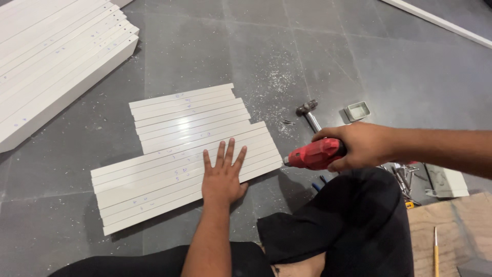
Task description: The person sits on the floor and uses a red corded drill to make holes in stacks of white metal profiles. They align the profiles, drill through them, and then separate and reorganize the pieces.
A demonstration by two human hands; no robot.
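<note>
Glossy white slats (179, 154); matt floor (307, 51).

I see white slats (184, 154) with faint blue marks, a red drill (315, 154), dark grey floor (256, 51) tiles speckled with pale dust, and black trousers (348, 225).

A workshop floor is shown. White slats (184, 159), a hammer (308, 114) (far right) and sawdust (271, 84) are seen on grey tiles (359, 56).

A hammer (307, 111) lies on the grey tiled floor (215, 46). Just right of the hammer sits a small white tray (357, 111). Far left of it rests a stack of long white boards (46, 56). Below and right of it lies a plywood sheet (451, 231) bearing a yellow-handled tool (435, 251).
</note>
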